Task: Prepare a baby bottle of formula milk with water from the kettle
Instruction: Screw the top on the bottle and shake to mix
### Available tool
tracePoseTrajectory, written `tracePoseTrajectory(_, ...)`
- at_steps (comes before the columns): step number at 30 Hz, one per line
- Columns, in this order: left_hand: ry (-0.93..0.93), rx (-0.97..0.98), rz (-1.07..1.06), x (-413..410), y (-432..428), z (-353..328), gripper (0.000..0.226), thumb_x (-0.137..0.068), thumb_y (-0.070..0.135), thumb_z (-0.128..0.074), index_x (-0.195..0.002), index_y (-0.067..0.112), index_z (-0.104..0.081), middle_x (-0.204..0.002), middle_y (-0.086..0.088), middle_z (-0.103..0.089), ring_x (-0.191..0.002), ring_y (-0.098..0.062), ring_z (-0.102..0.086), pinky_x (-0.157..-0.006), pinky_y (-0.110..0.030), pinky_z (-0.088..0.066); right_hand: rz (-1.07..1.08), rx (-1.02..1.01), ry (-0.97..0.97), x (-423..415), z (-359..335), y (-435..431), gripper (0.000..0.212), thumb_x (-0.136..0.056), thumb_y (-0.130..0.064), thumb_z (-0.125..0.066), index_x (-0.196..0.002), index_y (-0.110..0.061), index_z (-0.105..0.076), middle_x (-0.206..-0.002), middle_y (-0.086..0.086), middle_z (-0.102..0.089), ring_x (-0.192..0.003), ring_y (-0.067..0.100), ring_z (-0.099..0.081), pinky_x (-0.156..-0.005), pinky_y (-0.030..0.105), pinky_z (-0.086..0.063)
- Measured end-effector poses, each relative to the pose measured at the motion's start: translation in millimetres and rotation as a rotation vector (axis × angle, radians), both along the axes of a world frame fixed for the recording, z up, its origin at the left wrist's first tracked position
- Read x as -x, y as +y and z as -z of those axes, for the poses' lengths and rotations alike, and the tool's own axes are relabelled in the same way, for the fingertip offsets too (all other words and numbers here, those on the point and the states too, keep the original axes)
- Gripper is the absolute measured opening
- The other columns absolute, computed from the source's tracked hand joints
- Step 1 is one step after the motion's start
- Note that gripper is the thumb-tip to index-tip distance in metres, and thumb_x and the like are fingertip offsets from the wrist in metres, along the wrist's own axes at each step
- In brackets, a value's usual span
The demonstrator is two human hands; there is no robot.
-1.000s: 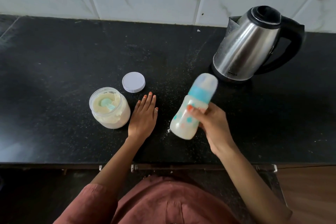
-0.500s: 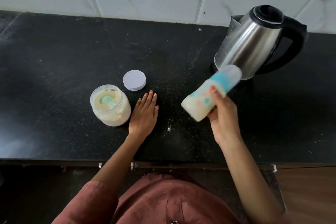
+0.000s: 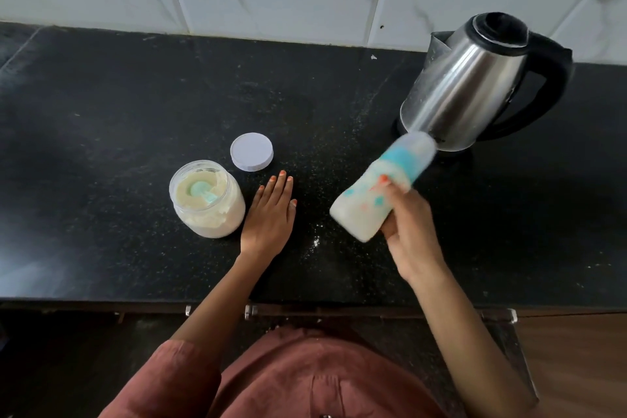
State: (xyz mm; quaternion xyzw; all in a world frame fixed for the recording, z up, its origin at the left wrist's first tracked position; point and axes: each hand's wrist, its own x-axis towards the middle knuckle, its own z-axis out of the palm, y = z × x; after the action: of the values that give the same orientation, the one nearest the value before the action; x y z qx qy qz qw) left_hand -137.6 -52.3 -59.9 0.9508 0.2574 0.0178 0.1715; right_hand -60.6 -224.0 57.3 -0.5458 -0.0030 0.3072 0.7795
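Clear round jar (image 3: 207, 197) of cream powder, teal scoop (image 3: 203, 191) inside, just left of left hand (image 3: 269, 217), which lies flat, fingers together, likely bracing. White lid (image 3: 251, 151) beyond its fingertips. Right hand (image 3: 409, 234) grips capped, milky bottle (image 3: 380, 188), tilted and blurred, probably mid-shake. Steel kettle (image 3: 475, 85) beyond it.

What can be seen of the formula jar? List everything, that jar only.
The formula jar is a squat, round container of clear plastic or glass, standing upright on the black countertop and open. It is nearly full of pale cream powder, with a teal scoop lying on top. Its white lid lies flat on the counter behind it, apart. The left hand rests flat just beside its right wall; whether they touch is unclear.
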Motion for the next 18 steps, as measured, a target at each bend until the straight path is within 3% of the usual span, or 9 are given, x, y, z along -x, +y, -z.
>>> tracePoseTrajectory(3,0.01,0.005,0.002,0.5,0.7,0.7,0.05,-0.101,0.028,-0.019,-0.147,0.016,-0.004,-0.157,0.001,0.001,-0.144,-0.012,0.004,-0.115,-0.028,0.004,-0.226,0.17,-0.154,9.1,1.6,-3.9,0.037,-0.06,-0.019,-0.08,-0.094,-0.019,-0.065,-0.086,-0.005,-0.072,-0.089,0.012,-0.066,-0.078,0.029,-0.055)
tracePoseTrajectory(7,-0.012,-0.008,0.0,0.7,-0.2,1.1,0.05,-0.101,0.027,-0.02,-0.147,0.015,-0.006,-0.157,0.001,-0.001,-0.144,-0.013,0.001,-0.116,-0.028,0.003,0.147,-0.102,0.057,-14.4,-6.6,0.6,0.04,-0.071,-0.027,-0.064,-0.109,-0.016,-0.059,-0.101,-0.002,-0.067,-0.093,0.009,-0.065,-0.074,0.026,-0.056)
tracePoseTrajectory(9,-0.013,-0.011,0.003,0.4,-0.2,1.6,0.05,-0.101,0.027,-0.02,-0.147,0.015,-0.006,-0.157,0.001,-0.001,-0.144,-0.013,0.001,-0.116,-0.028,0.002,0.226,-0.136,0.098,-17.0,-4.3,3.2,0.045,-0.078,-0.026,-0.06,-0.121,-0.015,-0.053,-0.107,-0.001,-0.064,-0.097,0.008,-0.063,-0.074,0.024,-0.056)
tracePoseTrajectory(14,0.0,0.006,0.001,0.4,0.3,1.8,0.05,-0.101,0.027,-0.02,-0.147,0.015,-0.006,-0.157,0.001,0.0,-0.144,-0.012,0.003,-0.116,-0.028,0.003,-0.221,0.14,-0.085,7.1,0.6,-4.8,0.039,-0.059,-0.024,-0.068,-0.097,-0.017,-0.064,-0.09,-0.002,-0.07,-0.089,0.013,-0.066,-0.075,0.027,-0.055)
tracePoseTrajectory(18,-0.013,-0.015,0.002,0.2,-0.1,1.3,0.049,-0.101,0.027,-0.019,-0.147,0.015,-0.007,-0.157,0.001,-0.002,-0.144,-0.013,0.001,-0.116,-0.028,0.003,0.066,-0.061,0.025,-11.3,-3.5,-0.2,0.043,-0.07,-0.026,-0.064,-0.111,-0.015,-0.059,-0.101,-0.001,-0.067,-0.095,0.011,-0.064,-0.077,0.028,-0.055)
